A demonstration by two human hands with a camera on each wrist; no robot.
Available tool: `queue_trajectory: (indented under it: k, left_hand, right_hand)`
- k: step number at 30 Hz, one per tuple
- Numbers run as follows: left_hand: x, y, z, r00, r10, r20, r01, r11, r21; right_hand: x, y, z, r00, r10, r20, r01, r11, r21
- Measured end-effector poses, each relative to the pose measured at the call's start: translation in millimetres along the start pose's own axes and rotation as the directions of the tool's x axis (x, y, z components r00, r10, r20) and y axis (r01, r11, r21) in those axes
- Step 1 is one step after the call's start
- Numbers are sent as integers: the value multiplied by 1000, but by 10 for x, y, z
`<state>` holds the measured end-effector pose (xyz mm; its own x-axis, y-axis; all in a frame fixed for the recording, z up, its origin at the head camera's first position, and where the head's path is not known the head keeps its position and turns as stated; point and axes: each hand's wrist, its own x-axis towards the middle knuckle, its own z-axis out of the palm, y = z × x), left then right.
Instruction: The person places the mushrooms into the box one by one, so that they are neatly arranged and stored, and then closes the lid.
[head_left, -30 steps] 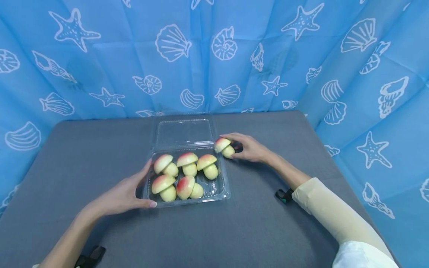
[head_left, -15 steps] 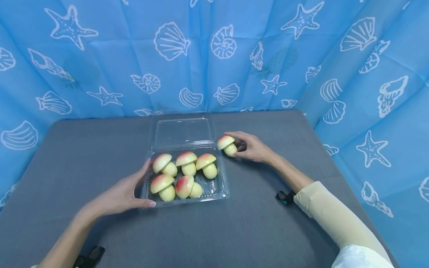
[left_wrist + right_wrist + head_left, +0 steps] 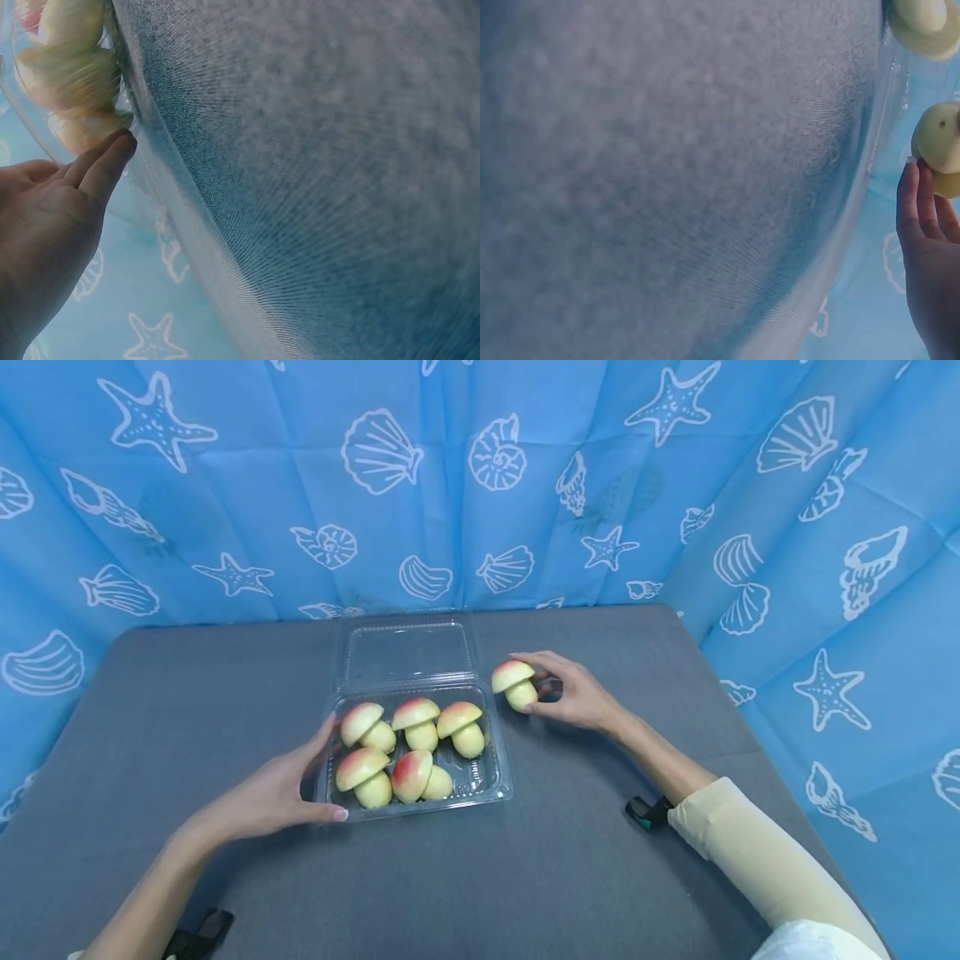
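My right hand holds a toy mushroom with a pale yellow stem and a cap tinged red, upright, just right of the clear plastic clamshell box. The right wrist view shows the fingers against this toy mushroom, part of which is cut off by the frame. Several similar mushrooms lie tilted in the box in two rows, among them one at the back right. My left hand touches the box's left side, thumb near the front corner, straight fingers farther back.
The box's transparent lid lies folded back behind it. Grey cloth covers the table. A blue curtain with white shell and starfish prints hangs behind and to the right. Dark bands show at both wrists.
My right hand has drawn the held mushroom slightly to the right, away from the box's back right corner, and the mushroom stands more upright. My left hand stays at the box.
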<state>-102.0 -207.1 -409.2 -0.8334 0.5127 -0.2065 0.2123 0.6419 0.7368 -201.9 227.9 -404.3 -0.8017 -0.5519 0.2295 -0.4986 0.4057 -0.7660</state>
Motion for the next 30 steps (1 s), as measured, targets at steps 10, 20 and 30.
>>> queue_trajectory:
  k: [10, 20, 30]
  left_hand:
    - [-4, 10, 0, 1000, -6, 5, 6, 1000, -5]
    - [10, 38, -19, 1000, -13, 21, 14, 1000, -13]
    - [10, 41, -18, 1000, -12, 22, 13, 1000, -23]
  right_hand:
    - [-83, -377, -38, 999, -41, 3, 41, 999, 30]
    - [-102, -525, 28, 994, -104, 44, 100, 992, 78]
    - [-98, -673, 116, 987, -135, 89, 125, 986, 107]
